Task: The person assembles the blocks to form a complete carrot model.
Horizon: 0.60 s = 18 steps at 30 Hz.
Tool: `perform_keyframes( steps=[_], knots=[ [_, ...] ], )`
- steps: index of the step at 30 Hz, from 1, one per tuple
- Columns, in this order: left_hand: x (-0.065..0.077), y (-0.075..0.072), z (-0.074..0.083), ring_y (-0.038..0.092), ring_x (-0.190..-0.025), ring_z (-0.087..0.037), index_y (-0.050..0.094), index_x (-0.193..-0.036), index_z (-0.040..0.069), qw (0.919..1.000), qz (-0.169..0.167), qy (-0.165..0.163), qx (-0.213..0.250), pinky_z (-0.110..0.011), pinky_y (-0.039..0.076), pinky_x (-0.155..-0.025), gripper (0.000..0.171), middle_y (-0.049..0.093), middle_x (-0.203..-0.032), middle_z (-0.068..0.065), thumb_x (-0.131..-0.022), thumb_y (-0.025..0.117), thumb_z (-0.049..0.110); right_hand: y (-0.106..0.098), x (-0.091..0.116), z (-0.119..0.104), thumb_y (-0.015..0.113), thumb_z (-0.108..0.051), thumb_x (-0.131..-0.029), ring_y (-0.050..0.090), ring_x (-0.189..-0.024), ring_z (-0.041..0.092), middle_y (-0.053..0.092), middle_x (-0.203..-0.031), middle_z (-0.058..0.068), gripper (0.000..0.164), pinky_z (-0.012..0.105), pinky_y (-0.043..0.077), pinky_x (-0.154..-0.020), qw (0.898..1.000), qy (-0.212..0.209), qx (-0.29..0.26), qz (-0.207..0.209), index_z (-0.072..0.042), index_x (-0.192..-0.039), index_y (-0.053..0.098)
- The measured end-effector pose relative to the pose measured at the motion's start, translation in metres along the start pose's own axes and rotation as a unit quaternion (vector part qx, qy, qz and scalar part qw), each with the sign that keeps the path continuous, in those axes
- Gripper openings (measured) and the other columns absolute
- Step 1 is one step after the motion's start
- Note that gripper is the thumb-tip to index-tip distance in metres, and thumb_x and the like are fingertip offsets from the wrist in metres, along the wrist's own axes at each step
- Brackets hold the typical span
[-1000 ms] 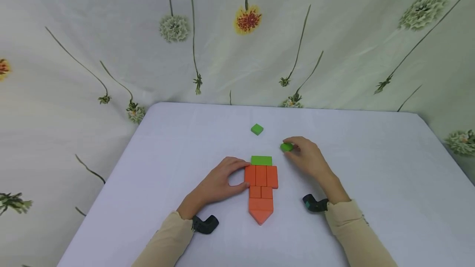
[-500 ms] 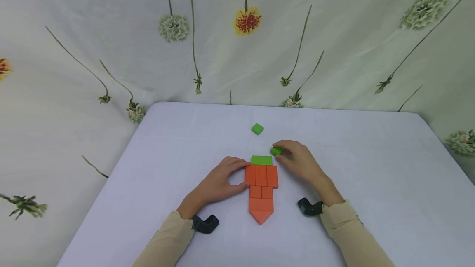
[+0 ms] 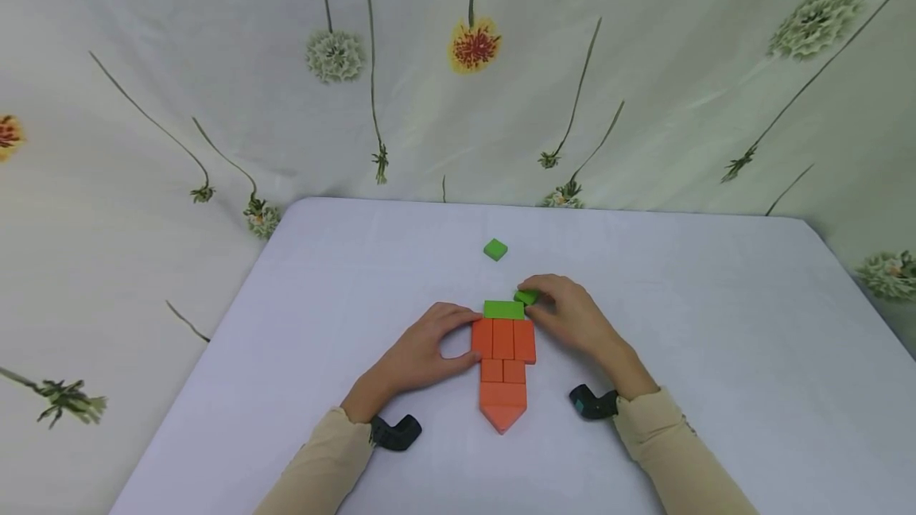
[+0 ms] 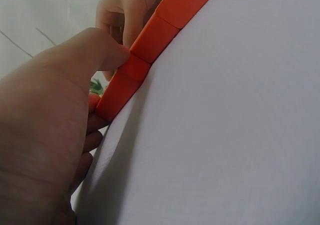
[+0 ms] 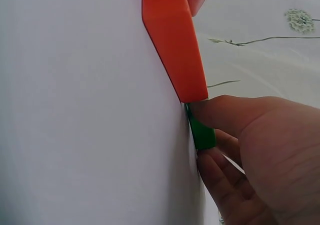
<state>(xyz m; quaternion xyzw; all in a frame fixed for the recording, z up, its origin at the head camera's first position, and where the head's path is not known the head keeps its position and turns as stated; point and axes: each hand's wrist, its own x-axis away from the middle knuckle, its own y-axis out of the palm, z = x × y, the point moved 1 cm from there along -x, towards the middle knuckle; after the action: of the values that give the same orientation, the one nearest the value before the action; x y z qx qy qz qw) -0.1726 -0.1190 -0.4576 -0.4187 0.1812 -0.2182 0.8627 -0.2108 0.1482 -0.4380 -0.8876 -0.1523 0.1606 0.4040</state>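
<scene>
Flat orange blocks [image 3: 503,394] lie edge to edge on the white table, ending in a triangle toward the person. A green rectangular block [image 3: 504,310] sits against their far end. My left hand [image 3: 429,344] holds the left orange block [image 3: 483,338] by its two ends, thumb on the near corner and a finger on the far one. With thumb and fingers my right hand [image 3: 576,316] pinches a small green block [image 3: 525,296], at the far right corner of the green rectangle. In the right wrist view this pinched block is partly covered by the thumb [image 5: 220,112].
Another small green block [image 3: 495,249] lies farther back, turned like a diamond. The white tabletop [image 3: 343,261] ends at a hanging cloth [image 3: 250,102] printed with flowers. Black wrist cameras [image 3: 396,432] are strapped to both wrists, close over the table.
My right hand has moved left and slightly nearer with the small green block, up to the green rectangle's corner. My left hand stays in place at the orange blocks.
</scene>
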Motion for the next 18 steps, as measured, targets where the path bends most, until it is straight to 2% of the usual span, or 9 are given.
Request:
perform_keyframes(
  steps=[18],
  knots=[
    [0.0017,-0.0006,-0.0006,0.052,-0.132,-0.017,0.061,-0.143,0.018,1.0000,0.003,0.008,0.005,-0.039,0.050,-0.110,0.055,0.061,-0.138,0.001,-0.092,0.078,0.033,-0.0051,0.0014,-0.0006,0.076,-0.008,-0.091,0.066,-0.109,0.027,0.068,-0.132,0.012,0.040,0.045,0.058,-0.095,1.000,-0.010,-0.001,-0.006,-0.006,-0.130,0.068]
  ],
)
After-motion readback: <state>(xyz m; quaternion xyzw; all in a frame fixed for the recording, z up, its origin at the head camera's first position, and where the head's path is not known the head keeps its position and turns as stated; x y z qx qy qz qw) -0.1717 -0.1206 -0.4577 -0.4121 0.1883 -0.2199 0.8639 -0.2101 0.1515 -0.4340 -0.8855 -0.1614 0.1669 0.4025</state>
